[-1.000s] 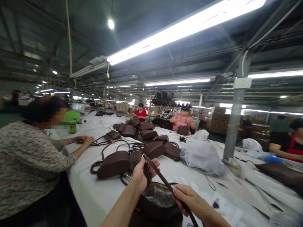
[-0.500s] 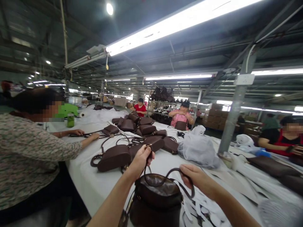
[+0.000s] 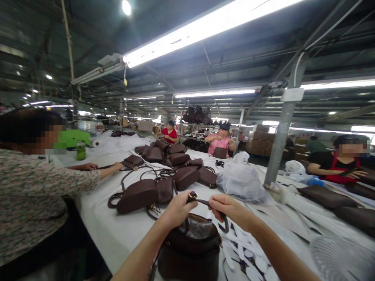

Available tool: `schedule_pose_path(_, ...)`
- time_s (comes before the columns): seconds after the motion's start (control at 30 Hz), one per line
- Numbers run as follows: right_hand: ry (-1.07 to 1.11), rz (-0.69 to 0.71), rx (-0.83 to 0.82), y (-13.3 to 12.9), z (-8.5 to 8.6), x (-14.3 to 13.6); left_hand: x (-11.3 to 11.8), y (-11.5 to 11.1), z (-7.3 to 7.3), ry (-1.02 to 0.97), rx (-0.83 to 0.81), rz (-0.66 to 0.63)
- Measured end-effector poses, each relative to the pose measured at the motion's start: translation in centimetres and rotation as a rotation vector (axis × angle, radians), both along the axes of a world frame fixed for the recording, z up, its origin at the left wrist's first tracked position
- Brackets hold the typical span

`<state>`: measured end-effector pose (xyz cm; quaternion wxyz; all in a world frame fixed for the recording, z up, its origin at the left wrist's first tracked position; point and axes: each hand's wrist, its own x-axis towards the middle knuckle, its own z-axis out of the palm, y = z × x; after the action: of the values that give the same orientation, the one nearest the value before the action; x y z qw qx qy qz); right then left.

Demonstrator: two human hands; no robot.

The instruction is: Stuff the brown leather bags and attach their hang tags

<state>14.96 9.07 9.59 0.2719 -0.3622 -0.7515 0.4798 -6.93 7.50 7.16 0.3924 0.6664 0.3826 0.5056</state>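
Note:
Directly before me a dark brown handbag [image 3: 189,253] stands upright with its top open. Crumpled greyish lining or stuffing [image 3: 199,226] shows inside. Above the bag's left rim, my left hand [image 3: 179,208] is closed on the bag's strap near a small gold-coloured buckle [image 3: 191,196]. My right hand [image 3: 224,207] pinches the same strap [image 3: 202,201] just to the right, and a loop of it hangs below the fingers. Between the two hands a short stretch of strap runs nearly level.
Several brown handbags [image 3: 137,195] lie piled beyond my hands. White cut pieces [image 3: 249,253] are scattered at right, near a clear ribbed object [image 3: 336,257]. A white plastic bundle [image 3: 241,181] lies before a metal post [image 3: 281,144]. Co-workers sit around; one at left [image 3: 38,195] reaches across the table [image 3: 96,218].
My right hand has moved left, close to my left hand, and now holds the strap near the buckle. The strap between them is straighter. The view has shifted slightly right.

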Motion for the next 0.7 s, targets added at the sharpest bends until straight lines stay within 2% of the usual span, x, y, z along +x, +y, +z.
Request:
schedule_pose_path(0.13,0.007,-0.065,-0.058,0.2,-1.1,2.2,-2.5,1.1,-0.3,-0.418,-0.122,0.153)
schedule_pose_path(0.2,0.014,-0.073,-0.082,-0.1,-1.4,1.7,-2.5,1.3,-0.5,-0.612,-0.192,0.103)
schedule_pose_path(0.33,0.007,-0.071,-0.051,-0.8,-1.3,-1.7,-0.3,1.1,-0.9,-0.975,-0.323,-0.092)
schedule_pose_path(0.47,-0.021,-0.074,-0.028,-1.0,-1.1,-4.4,1.6,0.7,-1.3,-0.937,-0.317,-0.099)
schedule_pose_path(0.7,-0.167,-0.079,-0.071,-0.9,-2.1,-6.5,2.1,0.8,-1.7,-0.781,-0.312,-0.035)
